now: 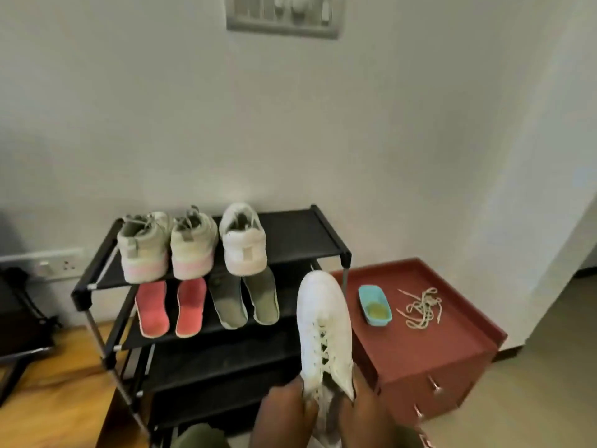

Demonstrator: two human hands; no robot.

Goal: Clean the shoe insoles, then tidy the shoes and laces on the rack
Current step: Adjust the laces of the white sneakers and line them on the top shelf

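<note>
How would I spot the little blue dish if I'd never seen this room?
Find the black shoe rack against the wall; to its right stands a low red cabinet. On the cabinet's top, nearer the rack, sits the blue dish, beside a tangle of laces. It is the only turquoise thing there, oblong, with something yellowish inside.

I was in a home, in the corner where shoes were kept. A black shoe rack (297,234) stood against a plain white wall (290,124), with worn sneakers (142,250) on its top shelf and loose insoles (151,308) on the shelf below. A switch plate (282,14) sat high on the wall and a power socket (58,266) low at the left. Just beside the rack, a small red drawer cabinet (420,350) carried a blue dish (374,305) and tangled laces (420,308). The floor (64,383) at the left was wood.
</note>
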